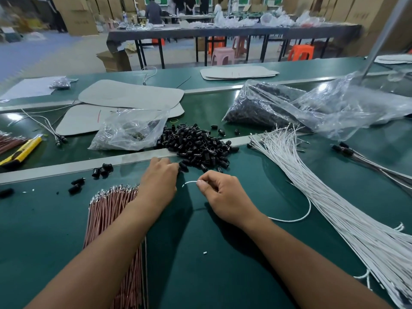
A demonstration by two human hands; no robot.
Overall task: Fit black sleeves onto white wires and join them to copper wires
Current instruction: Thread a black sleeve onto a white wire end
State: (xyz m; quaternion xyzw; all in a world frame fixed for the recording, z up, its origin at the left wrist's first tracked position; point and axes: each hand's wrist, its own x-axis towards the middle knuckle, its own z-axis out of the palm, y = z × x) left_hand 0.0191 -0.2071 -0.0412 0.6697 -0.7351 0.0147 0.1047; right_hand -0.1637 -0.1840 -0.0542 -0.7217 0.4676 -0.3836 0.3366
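Note:
A heap of black sleeves [196,143] lies on the green table [223,264] just beyond my hands. My left hand [159,181] reaches to the heap's near edge, its fingertips curled at a sleeve [183,166]; the grip itself is hidden. My right hand [219,192] pinches a white wire [189,182] near its end, and the wire loops away to the right. A bundle of copper wires [111,201] lies under my left forearm. A large fan of white wires [323,188] spreads at the right.
A yellow utility knife [21,152] lies at the far left. Clear plastic bags [131,130] and a bigger bag of dark parts [278,103] sit behind the heap. Grey flat pads [131,94] lie further back. Loose sleeves [102,170] are scattered left of my hand.

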